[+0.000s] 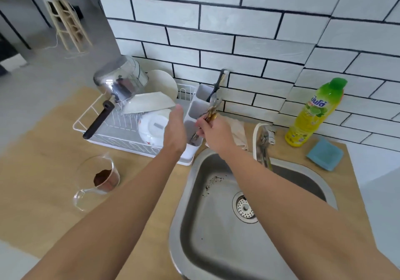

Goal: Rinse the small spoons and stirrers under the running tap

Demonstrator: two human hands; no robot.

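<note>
Gripping thin metal spoons [210, 112], right hand [213, 131] over white caddy [194, 115].

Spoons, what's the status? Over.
Right hand grips spoons over caddy. Left hand open, empty. No water seen at tap. Nothing blocking sink.

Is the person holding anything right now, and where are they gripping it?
The right hand grips a bunch of small spoons and stirrers around the middle, above the cutlery holder. The left hand is open and holds nothing.

Head view looks steeply down, seemingly close.
</note>
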